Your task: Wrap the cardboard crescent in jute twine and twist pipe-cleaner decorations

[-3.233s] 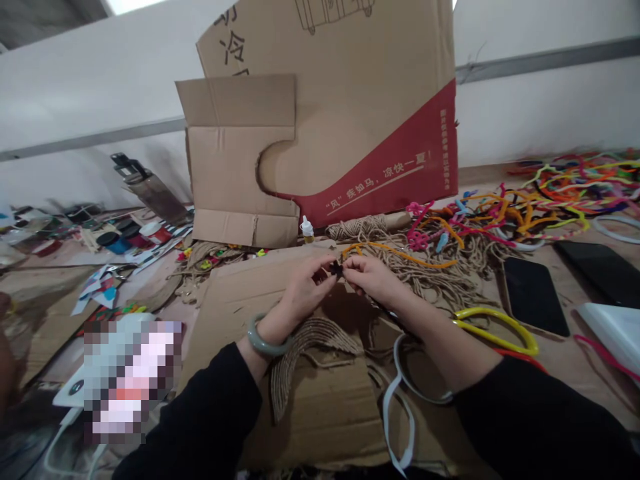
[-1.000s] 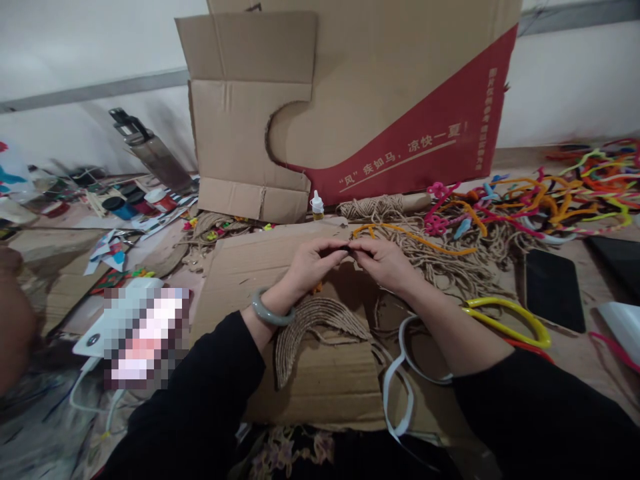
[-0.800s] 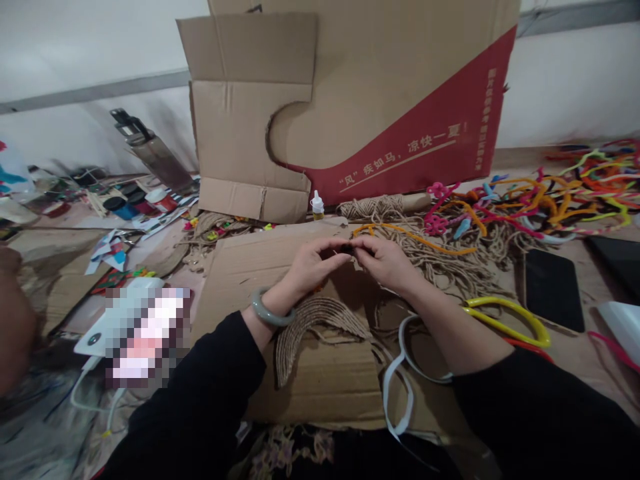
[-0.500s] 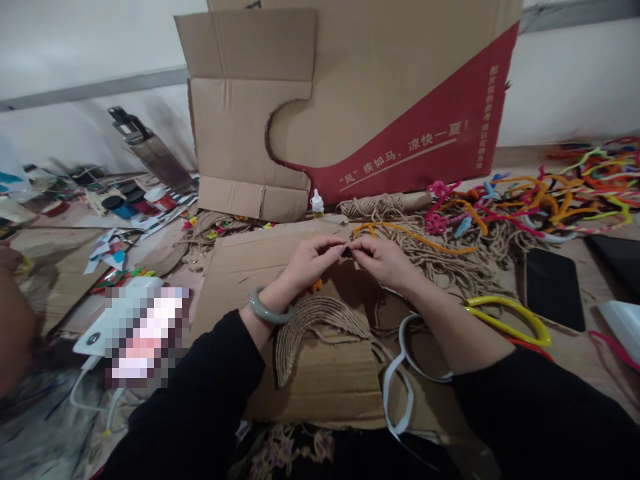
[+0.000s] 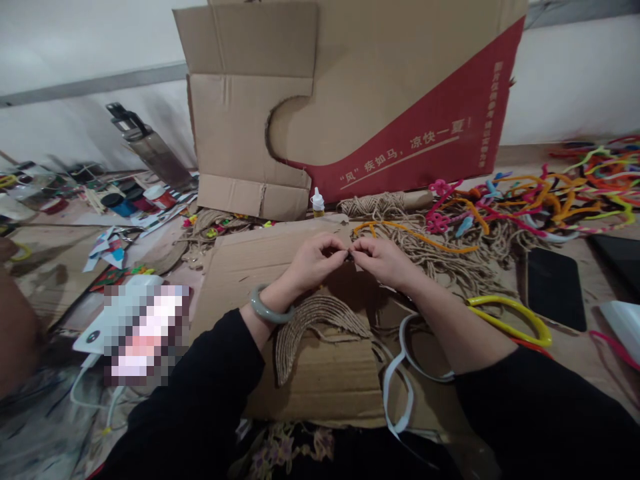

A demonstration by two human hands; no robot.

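Observation:
My left hand (image 5: 320, 261), with a pale bangle (image 5: 270, 308) on its wrist, is closed in a pinch above the flat cardboard (image 5: 250, 257). Fingertip to fingertip with it, my right hand (image 5: 380, 260) pinches too. Between the fingertips is a small dark piece, too small to make out. Below the hands, a curved shape of twine rows (image 5: 320, 320) lies on the cardboard. An orange pipe cleaner (image 5: 425, 240) and a pile of loose twine (image 5: 450, 267) are beyond and right of my right hand.
Upright cardboard (image 5: 250, 133) stands behind a small glue bottle (image 5: 318, 201). Colourful pipe cleaners (image 5: 565, 193), a black phone (image 5: 555, 288) and a yellow loop (image 5: 540, 327) lie right. Left are a tall bottle (image 5: 160, 157), paint jars (image 5: 118, 204), a white power bank (image 5: 107, 327) and another person's arm (image 5: 17, 320).
My fingertips have shifted slightly and sit closer together, with the small dark piece between them. The orange bit under my left hand no longer shows. The other person's arm has moved slightly.

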